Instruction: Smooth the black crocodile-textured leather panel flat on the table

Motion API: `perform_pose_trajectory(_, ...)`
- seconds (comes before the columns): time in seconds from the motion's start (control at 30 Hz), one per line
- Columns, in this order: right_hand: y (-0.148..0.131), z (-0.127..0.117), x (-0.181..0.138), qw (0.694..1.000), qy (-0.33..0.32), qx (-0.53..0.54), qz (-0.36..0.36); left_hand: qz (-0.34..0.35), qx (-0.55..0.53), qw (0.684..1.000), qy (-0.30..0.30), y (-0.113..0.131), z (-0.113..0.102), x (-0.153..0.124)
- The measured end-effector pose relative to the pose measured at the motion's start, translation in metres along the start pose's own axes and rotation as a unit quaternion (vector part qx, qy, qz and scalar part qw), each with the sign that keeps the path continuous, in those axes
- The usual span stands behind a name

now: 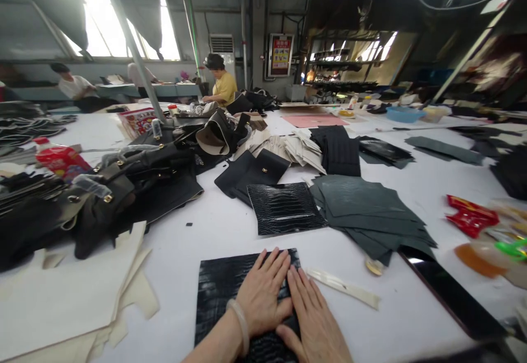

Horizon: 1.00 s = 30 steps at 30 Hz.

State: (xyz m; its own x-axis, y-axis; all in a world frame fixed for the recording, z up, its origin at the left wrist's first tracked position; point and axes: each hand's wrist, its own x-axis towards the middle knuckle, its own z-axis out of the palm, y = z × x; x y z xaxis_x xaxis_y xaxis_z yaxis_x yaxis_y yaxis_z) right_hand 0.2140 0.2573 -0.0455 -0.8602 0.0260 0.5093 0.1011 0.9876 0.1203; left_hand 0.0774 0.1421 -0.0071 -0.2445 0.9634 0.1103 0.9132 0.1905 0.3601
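Both hands lie flat, palms down, fingers straight and close together, on a glossy black croc panel at the near edge of the white table. The left hand rests on the panel's middle, fingertips toward its far edge at 12 o'clock; a pale bangle circles its wrist. The right hand lies just beside it at 3 o'clock, thumb tucked against the left hand, covering the panel's right edge. Neither hand grips anything; both press open on the panel. The panel spreads out from under the hands toward 9 o'clock, and its near edge runs out of view.

At 2 o'clock from the hands, close by, a pale strip lies on the table. Beyond it, a small round brass piece sits at the foot of a fanned stack of dark green sheets. At 12 o'clock, apart from the hands, lies a second croc panel, with black flaps behind it. At 9 to 10 o'clock are cream sheets, and past them a heap of black bags. At 3 o'clock a dark tray lies at an angle, with red wrappers further out. Far off at 12 o'clock a person in a yellow shirt is at the table.
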Motion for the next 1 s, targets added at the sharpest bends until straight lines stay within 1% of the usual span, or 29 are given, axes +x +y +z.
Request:
perform_pose_trajectory(0.07, -0.004, 0.006, -0.004, 0.999, 0.018, -0.048, -0.012, 0.003, -0.015, 1.000, 0.004, -0.002, -0.002, -0.001)
perform_pose_trajectory(0.13, -0.007, 0.007, -0.005, 0.997, 0.023, -0.065, -0.018, 0.006, -0.036, 0.999, -0.004, -0.005, -0.009, -0.004)
perform_pose_trajectory(0.2, -0.011, 0.007, -0.005, 0.998, 0.019, -0.062, -0.024, 0.005, -0.048, 0.999, -0.009, -0.009, -0.021, -0.015)
perform_pose_trajectory(0.23, -0.013, 0.007, -0.005, 0.998, 0.016, -0.057, -0.026, -0.001, -0.049, 0.999, -0.006, -0.011, -0.028, -0.025)
perform_pose_trajectory(0.33, -0.019, 0.011, -0.006, 0.999, 0.010, -0.035, -0.030, -0.045, -0.038, 0.998, 0.012, -0.019, -0.053, -0.072)
perform_pose_trajectory(0.43, -0.021, 0.018, -0.010, 0.999, 0.020, -0.011, -0.048, -0.097, -0.034, 0.995, 0.001, -0.026, -0.069, -0.132)
perform_pose_trajectory(0.53, -0.020, 0.022, -0.013, 0.996, 0.015, 0.006, -0.083, -0.129, -0.039, 0.991, -0.026, -0.034, -0.068, -0.178)
perform_pose_trajectory(0.6, -0.019, 0.022, -0.015, 0.995, 0.008, 0.010, -0.097, -0.135, -0.040, 0.990, -0.031, -0.040, -0.062, -0.195)
perform_pose_trajectory(0.7, -0.019, 0.021, -0.016, 0.995, 0.013, 0.008, -0.101, -0.126, -0.035, 0.991, -0.021, -0.045, -0.054, -0.202)
perform_pose_trajectory(0.83, -0.023, 0.018, -0.016, 0.994, 0.006, 0.013, -0.108, -0.118, -0.028, 0.993, -0.012, -0.044, -0.054, -0.202)
perform_pose_trajectory(0.93, -0.033, 0.006, -0.010, 0.998, 0.005, 0.007, -0.054, -0.118, -0.020, 0.993, -0.010, -0.043, -0.055, -0.203)
perform_pose_trajectory(0.97, -0.037, -0.001, -0.007, 0.999, 0.003, 0.002, -0.044, -0.118, -0.015, 0.993, -0.011, -0.043, -0.054, -0.203)
perform_pose_trajectory(1.0, -0.042, -0.009, -0.003, 0.999, 0.002, -0.003, -0.049, -0.115, -0.008, 0.993, -0.014, -0.044, -0.054, -0.203)
